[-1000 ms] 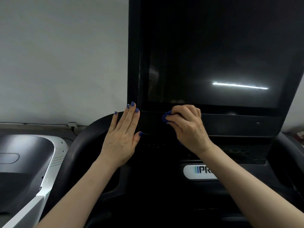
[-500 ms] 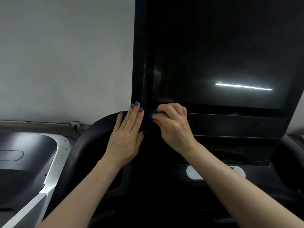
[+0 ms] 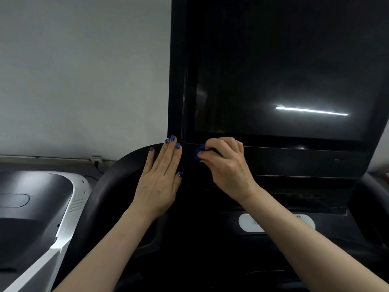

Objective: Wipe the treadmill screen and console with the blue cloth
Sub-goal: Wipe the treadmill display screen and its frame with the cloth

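Right hand (image 3: pixel 226 165): centre of the frame, fingers curled round a bunched blue cloth (image 3: pixel 199 155), pressing it against the black band just below the lower left corner of the screen (image 3: pixel 284 76). Only a small fold of the cloth shows, at the left of the knuckles; the rest is hidden inside the fist.

Left hand (image 3: pixel 162 182): just left of the right hand, not touching it. Fingers straight and together, palm flat on the left edge of the console (image 3: pixel 294 163) where the curved black handrail (image 3: pixel 109 186) meets it. It holds nothing. Fingertips reach the bottom left corner of the screen frame. Nails painted dark blue.

Screen: tall, dark, unlit, filling the upper right of the frame; 1 bright strip of reflected light at right of centre.

Console, lower part: black panel below the hands, with a white oval badge (image 3: pixel 248 223) at lower right, partly covered by the right forearm; its lettering is too blurred to read.

Second machine (image 3: pixel 42 207): lower left of the frame, white and dark grey casing, well apart from both hands.

Wall (image 3: pixel 84 70): plain pale grey, upper left, with a cable plug at its base.
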`<state>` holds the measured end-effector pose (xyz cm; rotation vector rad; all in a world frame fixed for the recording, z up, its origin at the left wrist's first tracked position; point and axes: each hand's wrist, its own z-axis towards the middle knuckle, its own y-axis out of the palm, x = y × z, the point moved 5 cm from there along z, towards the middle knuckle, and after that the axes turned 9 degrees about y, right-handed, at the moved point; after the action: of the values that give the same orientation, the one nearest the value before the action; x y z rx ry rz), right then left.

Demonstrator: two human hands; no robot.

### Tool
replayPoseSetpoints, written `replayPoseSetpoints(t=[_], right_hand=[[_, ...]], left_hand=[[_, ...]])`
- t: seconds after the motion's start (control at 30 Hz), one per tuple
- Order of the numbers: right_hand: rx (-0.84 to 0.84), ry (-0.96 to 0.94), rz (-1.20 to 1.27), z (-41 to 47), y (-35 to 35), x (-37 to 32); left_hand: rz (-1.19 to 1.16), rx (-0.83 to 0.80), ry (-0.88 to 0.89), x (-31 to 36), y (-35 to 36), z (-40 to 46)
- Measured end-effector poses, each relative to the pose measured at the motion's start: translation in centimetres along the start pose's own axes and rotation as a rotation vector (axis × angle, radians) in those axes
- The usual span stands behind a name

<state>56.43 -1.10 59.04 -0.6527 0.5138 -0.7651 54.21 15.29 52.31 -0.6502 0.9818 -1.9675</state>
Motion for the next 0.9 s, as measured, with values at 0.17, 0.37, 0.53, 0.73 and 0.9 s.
replayPoseSetpoints(t=[0.17,0.37,0.53,0.73,0.9], right_hand=[[-0.066,-0.056,0.001,-0.3,1.1,-1.6],[-0.089,-0.045,0.003,-3.5,-1.5,2.5],[-0.026,0.024,0.008,-4.6,-1.2,2.3],[-0.099,-0.021,0.017,-3.9,0.7,0.2],[-0.179,-0.029,0.068,-2.5,-0.3,-0.5]], left_hand=[[-0.034,0.021,0.001,0.0,0.4,-0.4],[0.015,-0.009,-0.003,-0.1,0.5,-1.0],[0.014,-0.047,-0.01,-0.2,0.7,-1.9],[0.0,-0.039,-0.034,0.1,0.9,-2.1],[0.019,-0.092,-0.041,0.2,0.7,-3.1]])
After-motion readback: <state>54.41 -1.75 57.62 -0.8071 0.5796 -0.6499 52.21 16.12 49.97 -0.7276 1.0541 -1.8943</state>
